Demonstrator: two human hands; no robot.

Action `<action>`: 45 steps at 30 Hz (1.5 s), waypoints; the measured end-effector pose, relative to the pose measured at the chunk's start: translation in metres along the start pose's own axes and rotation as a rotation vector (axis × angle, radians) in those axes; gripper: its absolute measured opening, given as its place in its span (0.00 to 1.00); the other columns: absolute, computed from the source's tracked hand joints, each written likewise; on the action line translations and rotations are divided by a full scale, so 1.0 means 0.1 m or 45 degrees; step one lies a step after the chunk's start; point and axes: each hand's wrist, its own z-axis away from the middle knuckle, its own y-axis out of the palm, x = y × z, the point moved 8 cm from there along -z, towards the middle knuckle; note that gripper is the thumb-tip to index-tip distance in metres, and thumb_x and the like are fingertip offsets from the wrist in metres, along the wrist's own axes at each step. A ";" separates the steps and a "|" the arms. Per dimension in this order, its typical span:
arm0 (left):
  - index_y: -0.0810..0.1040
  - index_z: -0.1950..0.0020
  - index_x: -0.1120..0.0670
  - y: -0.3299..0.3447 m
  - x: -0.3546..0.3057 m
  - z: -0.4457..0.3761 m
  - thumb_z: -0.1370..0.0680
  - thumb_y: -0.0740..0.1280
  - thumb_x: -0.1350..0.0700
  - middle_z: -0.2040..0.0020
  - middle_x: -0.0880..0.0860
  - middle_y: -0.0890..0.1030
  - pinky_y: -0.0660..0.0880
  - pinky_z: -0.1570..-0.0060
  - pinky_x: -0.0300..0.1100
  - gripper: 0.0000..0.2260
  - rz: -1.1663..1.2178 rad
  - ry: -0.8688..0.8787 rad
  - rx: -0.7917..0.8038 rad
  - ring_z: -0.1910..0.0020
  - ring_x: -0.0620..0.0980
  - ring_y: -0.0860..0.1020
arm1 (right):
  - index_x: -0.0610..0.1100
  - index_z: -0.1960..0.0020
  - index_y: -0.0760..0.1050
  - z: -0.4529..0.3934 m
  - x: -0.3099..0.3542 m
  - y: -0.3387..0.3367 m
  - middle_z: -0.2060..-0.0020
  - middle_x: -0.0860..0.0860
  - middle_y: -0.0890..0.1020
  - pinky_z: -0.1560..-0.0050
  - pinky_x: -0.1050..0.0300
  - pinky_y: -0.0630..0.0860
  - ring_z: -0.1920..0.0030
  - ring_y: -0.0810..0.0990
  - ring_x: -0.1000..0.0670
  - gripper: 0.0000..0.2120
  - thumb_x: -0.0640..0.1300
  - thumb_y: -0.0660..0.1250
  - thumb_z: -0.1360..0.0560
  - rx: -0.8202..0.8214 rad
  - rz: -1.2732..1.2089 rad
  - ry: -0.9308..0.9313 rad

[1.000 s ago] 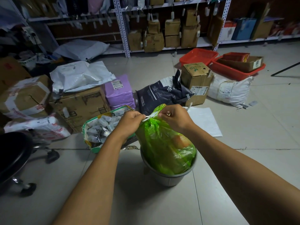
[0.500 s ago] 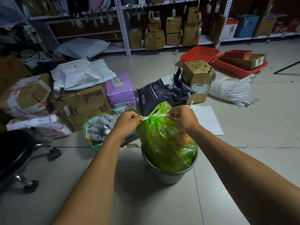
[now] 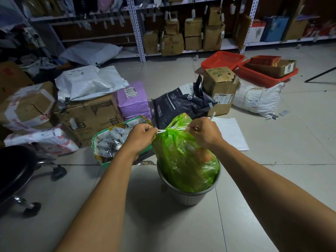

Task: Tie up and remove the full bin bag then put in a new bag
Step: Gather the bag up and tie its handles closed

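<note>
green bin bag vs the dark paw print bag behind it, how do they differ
The green bin bag is translucent and stands upright in the grey bin; the dark paw print bag is opaque and lies slumped on the floor. The green one is held at its neck by both hands; the dark one is untouched. Both look full.

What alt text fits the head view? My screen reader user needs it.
Two hands, left hand and right hand, pull a white tie tight round the neck of a full green bag sitting in a grey bin, amid boxes on a tiled floor.
</note>
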 end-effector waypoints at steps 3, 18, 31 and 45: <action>0.79 0.55 0.65 0.01 0.01 0.00 0.23 0.65 0.56 0.65 0.54 0.77 0.70 0.57 0.46 0.11 0.080 0.007 0.013 0.63 0.50 0.73 | 0.52 0.55 0.82 0.02 0.05 0.02 0.54 0.52 0.85 0.55 0.54 0.77 0.53 0.81 0.48 0.06 0.43 0.67 0.25 0.018 0.068 -0.006; 0.78 0.59 0.44 -0.16 0.27 0.01 0.22 0.68 0.53 0.59 0.41 0.80 0.71 0.58 0.40 0.07 -0.429 0.142 0.020 0.57 0.41 0.77 | 0.56 0.32 0.71 0.11 0.53 0.39 0.37 0.46 0.76 0.39 0.47 0.71 0.36 0.72 0.42 0.25 0.64 0.64 0.26 0.248 0.338 -0.269; 0.81 0.55 0.51 -0.09 0.26 0.10 0.21 0.65 0.55 0.57 0.47 0.81 0.68 0.59 0.41 0.06 -0.519 0.172 0.019 0.57 0.46 0.77 | 0.54 0.40 0.77 0.17 0.56 0.32 0.46 0.51 0.79 0.60 0.56 0.68 0.47 0.77 0.46 0.14 0.50 0.66 0.25 -0.052 0.272 -0.335; 0.76 0.32 0.52 -0.13 0.16 0.17 0.21 0.65 0.47 0.34 0.56 0.77 0.70 0.42 0.47 0.18 -0.740 0.205 0.047 0.36 0.57 0.75 | 0.52 0.44 0.76 0.12 0.57 0.05 0.47 0.51 0.77 0.56 0.49 0.76 0.46 0.75 0.46 0.08 0.50 0.63 0.22 0.006 0.264 -0.371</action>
